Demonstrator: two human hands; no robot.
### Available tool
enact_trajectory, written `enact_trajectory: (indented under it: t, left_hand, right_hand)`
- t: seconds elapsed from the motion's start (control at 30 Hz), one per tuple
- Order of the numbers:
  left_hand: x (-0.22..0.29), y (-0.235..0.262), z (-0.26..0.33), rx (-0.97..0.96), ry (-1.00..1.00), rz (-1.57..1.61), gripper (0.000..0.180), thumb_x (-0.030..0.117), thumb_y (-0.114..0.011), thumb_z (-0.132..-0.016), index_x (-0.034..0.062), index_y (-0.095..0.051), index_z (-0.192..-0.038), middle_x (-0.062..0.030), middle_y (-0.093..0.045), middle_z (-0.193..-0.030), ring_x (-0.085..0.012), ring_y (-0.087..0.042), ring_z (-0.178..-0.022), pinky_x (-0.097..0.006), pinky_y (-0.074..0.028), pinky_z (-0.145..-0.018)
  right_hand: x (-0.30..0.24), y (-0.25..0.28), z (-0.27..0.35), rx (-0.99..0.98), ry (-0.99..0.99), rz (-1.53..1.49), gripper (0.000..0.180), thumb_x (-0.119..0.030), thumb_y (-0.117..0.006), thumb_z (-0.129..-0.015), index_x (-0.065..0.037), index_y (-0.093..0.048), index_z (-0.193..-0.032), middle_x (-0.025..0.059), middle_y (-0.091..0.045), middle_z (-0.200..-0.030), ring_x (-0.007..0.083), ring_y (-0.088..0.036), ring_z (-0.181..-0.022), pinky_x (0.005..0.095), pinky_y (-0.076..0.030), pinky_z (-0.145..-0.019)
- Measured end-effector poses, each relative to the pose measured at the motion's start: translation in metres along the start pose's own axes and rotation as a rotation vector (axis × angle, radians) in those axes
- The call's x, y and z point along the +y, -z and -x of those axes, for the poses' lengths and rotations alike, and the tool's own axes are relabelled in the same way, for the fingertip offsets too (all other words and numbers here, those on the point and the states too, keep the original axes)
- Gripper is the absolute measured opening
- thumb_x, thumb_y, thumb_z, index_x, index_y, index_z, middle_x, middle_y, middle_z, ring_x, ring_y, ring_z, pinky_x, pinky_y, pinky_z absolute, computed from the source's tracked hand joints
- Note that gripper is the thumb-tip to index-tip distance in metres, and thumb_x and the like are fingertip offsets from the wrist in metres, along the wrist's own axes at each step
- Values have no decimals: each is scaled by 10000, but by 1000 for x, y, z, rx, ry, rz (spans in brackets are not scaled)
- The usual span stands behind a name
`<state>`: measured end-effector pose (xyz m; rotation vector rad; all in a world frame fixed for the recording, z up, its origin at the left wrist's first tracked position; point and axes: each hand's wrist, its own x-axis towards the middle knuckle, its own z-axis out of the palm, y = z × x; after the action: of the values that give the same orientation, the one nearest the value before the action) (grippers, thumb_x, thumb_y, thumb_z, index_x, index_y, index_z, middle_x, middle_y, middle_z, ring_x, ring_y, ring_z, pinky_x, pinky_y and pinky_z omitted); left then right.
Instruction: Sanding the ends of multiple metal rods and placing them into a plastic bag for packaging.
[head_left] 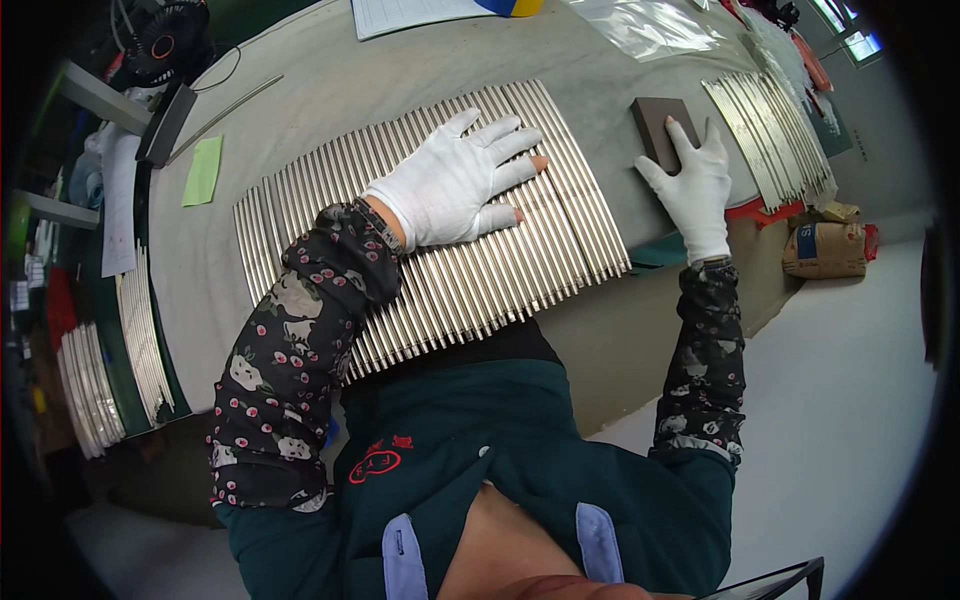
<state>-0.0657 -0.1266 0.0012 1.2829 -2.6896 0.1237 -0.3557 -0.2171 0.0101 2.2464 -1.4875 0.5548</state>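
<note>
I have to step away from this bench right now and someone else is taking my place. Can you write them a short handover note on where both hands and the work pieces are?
Left hand: white glove, fingers spread, pressed flat on the row of metal rods laid side by side on the grey table.
Right hand: white glove, resting on the dark sanding block, which sits on the table just right of the rods; not gripped or lifted.
A second batch of rods lies further right; more stacks sit at the left edge.
Done: rods lined up in a row.
Left: the pictures do not show which rods have been rubbed.
</note>
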Motion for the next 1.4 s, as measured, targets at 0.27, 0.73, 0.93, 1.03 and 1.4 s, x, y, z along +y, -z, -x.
enact_trajectory:
  t: [0.27,0.73,0.93,1.03,1.4]
  left_hand:
    - [-2,-2,-2,30,25,12,590,451,-463,-907,94,-435,-1376,-116,-327,-1493,-279,-301,-1386,-498,-230,-1126]
    - [-26,33,145,-20,235,13,799,679,-247,-901,83,-346,-1424,-181,-273,-1504,-404,-300,-1356,-528,-247,-1113]
    - [-15,22,148,-40,282,-111,774,657,-233,-911,86,-368,-1415,-169,-281,-1507,-376,-294,-1369,-536,-216,-1119]
    - [-11,19,126,-53,259,-77,751,636,-286,-909,86,-383,-1411,-163,-310,-1493,-347,-296,-1377,-530,-215,-1119]
    - [-5,22,122,-8,264,-41,664,513,-488,-888,92,-420,-1397,-138,-347,-1478,-306,-304,-1384,-485,-229,-1134]
  right_hand:
    - [0,11,-5,140,129,-121,549,-384,-689,-804,-66,-583,-1238,287,-472,-1298,419,-469,-1189,459,-415,-979]
    - [-48,17,22,-264,642,-497,641,-494,-445,-937,-36,-406,-1384,272,-386,-1396,452,-396,-1261,471,-340,-1040]
    - [-50,15,23,-312,624,-484,635,-445,-481,-931,-95,-334,-1439,253,-328,-1446,436,-378,-1274,474,-315,-1056]
    - [-50,11,23,-328,616,-481,628,-435,-489,-929,-103,-343,-1441,247,-316,-1461,431,-364,-1292,472,-300,-1068]
    - [-47,6,20,-312,644,-470,651,-453,-453,-942,-86,-306,-1460,248,-312,-1466,433,-355,-1302,468,-297,-1072]
